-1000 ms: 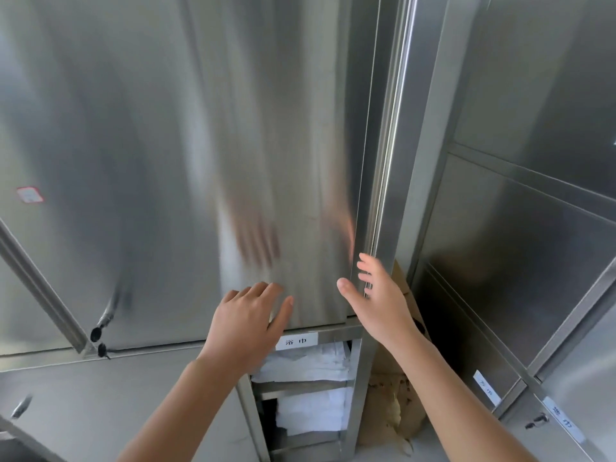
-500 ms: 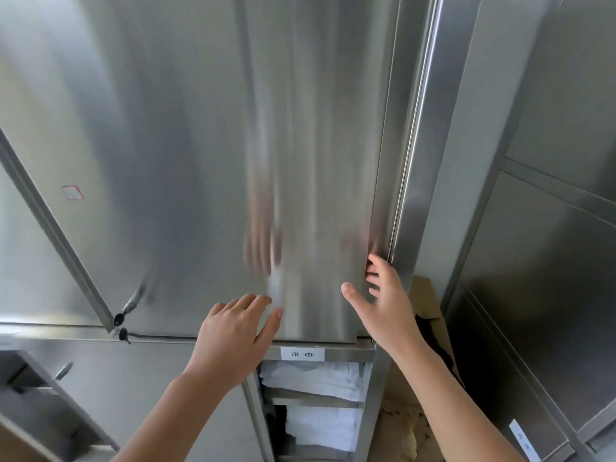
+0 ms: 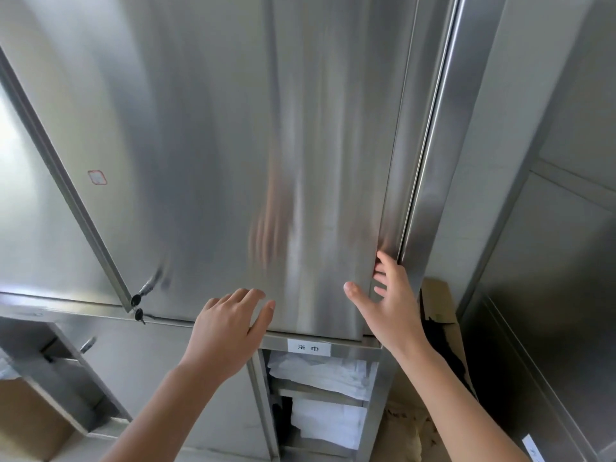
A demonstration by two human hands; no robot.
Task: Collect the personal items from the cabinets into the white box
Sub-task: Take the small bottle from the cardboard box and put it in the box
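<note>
Judging by the pose, mid door-opening on the upper cabinet door [image 3: 233, 145]. Left hand [image 3: 230, 325] flat against the steel, fingers straight, gripping nothing. Right hand [image 3: 388, 305] spread wide, fingertips [image 3: 383, 258] tucked at the door's right edge, holding nothing either. Next up, probably: hook that edge and swing it out, minding fingers near the frame [image 3: 430, 211]. No personal items or white box in shot, so presumably behind doors or out of view. No real surface here, just steel cabinets all round, folded white towels [image 3: 323, 373] on open shelves under a small label [image 3: 309, 347], cardboard box [image 3: 436, 305] off right.
</note>
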